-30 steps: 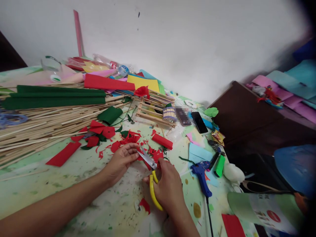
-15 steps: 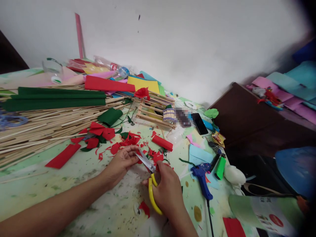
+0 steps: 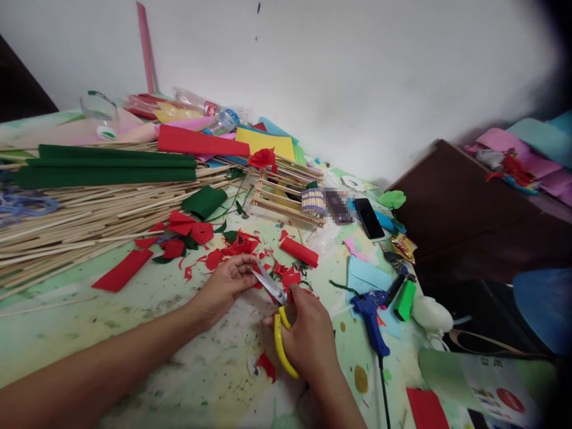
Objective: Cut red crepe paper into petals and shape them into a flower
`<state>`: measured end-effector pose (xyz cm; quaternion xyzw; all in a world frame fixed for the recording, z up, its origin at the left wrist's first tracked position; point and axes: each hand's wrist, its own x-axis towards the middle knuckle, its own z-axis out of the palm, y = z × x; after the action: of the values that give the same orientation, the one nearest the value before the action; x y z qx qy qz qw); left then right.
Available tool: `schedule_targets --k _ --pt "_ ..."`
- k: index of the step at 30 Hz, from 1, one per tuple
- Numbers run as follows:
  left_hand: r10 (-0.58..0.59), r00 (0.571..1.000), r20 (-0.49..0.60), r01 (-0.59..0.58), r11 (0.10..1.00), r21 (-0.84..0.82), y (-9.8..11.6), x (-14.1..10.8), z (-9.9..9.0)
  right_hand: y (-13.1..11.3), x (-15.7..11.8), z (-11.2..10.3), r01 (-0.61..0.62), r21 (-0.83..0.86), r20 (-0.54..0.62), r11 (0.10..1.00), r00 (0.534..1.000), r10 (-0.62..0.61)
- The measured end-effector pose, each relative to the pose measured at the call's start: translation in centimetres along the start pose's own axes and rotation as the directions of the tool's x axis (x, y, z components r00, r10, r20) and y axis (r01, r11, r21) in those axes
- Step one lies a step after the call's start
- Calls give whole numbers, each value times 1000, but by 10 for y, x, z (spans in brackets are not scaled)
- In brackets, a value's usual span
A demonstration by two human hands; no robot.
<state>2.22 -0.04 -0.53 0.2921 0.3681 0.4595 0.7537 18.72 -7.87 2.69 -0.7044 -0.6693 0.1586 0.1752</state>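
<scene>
Two bare hands low over the table [image 3: 134, 390], posed almost exactly as half a second ago. Right hand [image 3: 309, 330] clamped around the yellow handles of the scissors [image 3: 280, 297], blades slightly apart and pointing away toward the left hand [image 3: 227, 289]. At the blade tips, left thumb and fingertips close together; impossible to tell whether pinched on anything. Compared with the earlier frame, whole view shifted a little right and upward, hands and scissors along with the rest. Same layout as before around them: red scraps [image 3: 243, 245] just beyond the left fingers, red roll [image 3: 299, 252] beyond the scissors, stick bundle [image 3: 89, 220] off to the left, stick frame [image 3: 288, 213] farther back, blue glue gun [image 3: 372, 322] to the right of the right hand.
</scene>
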Motion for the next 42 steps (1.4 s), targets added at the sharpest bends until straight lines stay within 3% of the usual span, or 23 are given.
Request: schedule_targets --k 21,25,27,29,32,37,42 --pt "-3 1000 21 4 999 -33 -1 1 -3 2 2 3 19 -26 -26 999 999 -19" --pt "-33 999 -11 32 999 -41 0 0 -4 4 0 4 -57 54 -42 997 997 59" --pt "-46 999 -17 45 998 -35 0 -1 -4 3 0 5 -117 192 -48 974 991 128" --pt "-49 999 -5 49 999 -20 1 -2 -3 -2 2 7 -152 429 -35 890 982 185" --pt "-42 999 27 42 999 18 0 -5 -1 -14 9 11 -171 722 7 671 971 239" --pt "-10 997 80 3 996 86 -1 -8 1 -29 21 15 -191 860 58 474 958 281" --pt "10 997 75 -18 995 102 0 -9 1 -31 22 18 -131 942 42 308 959 280"
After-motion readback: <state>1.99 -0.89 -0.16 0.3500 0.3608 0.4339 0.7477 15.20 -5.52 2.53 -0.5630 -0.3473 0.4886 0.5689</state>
